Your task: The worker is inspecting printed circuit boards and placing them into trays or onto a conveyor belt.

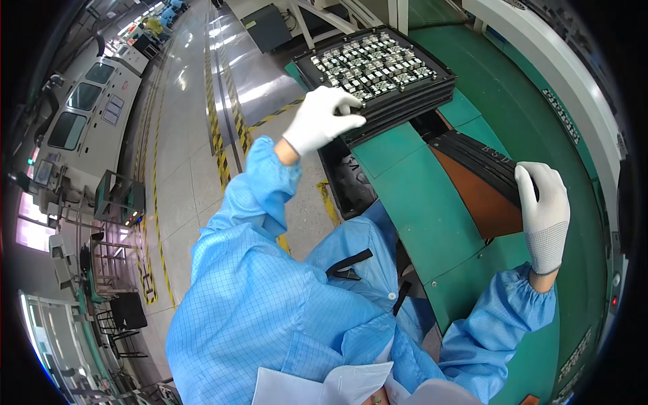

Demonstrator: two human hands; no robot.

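My left hand [322,120], in a white glove, is at the near left corner of a stack of black trays [405,101]. Its thumb and fingers are apart, with the fingertips close to the tray edge; whether they touch is unclear. Rows of small silver and white parts [378,64] fill the top tray. On the right, my gloved right hand [545,212] curls around the near end of a long black ribbed tray-like piece [476,158] with pale lettering. This piece lies along a brown panel [479,196]; the fingertips are partly hidden.
The green worktop [405,175] runs beside my legs. Below its left edge sits an open black bin [347,179] with dark contents. A white machine frame [567,67] arches along the right. Yellow-black tape [219,145] marks the floor; white machines [88,101] line the far left.
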